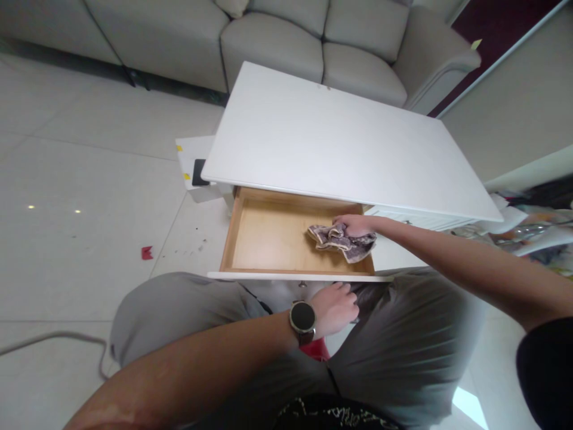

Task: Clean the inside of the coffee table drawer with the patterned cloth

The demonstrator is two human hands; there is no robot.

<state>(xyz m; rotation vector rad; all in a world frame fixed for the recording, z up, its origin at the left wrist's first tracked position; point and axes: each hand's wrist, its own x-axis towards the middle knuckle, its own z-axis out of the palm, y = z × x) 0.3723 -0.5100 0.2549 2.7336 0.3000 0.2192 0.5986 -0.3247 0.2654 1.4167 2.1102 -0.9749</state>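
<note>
A wooden drawer (273,236) with a white front is pulled out from under the white tabletop (349,140). Inside its right part, my right hand (356,225) grips a crumpled purple-grey cloth (344,243) with a pale edge. My left hand (336,307), with a round dark watch (303,316) on the wrist, is just outside the drawer front, below and right of the small knob (303,284). Its fingers are curled, and whether they hold anything is hidden.
Behind the table stands a grey sofa (273,45). A white box (201,194) bearing a dark item is left of the table. A red scrap (147,253) lies on the tiled floor, and a cable (58,335) runs at lower left. My knees flank the drawer front.
</note>
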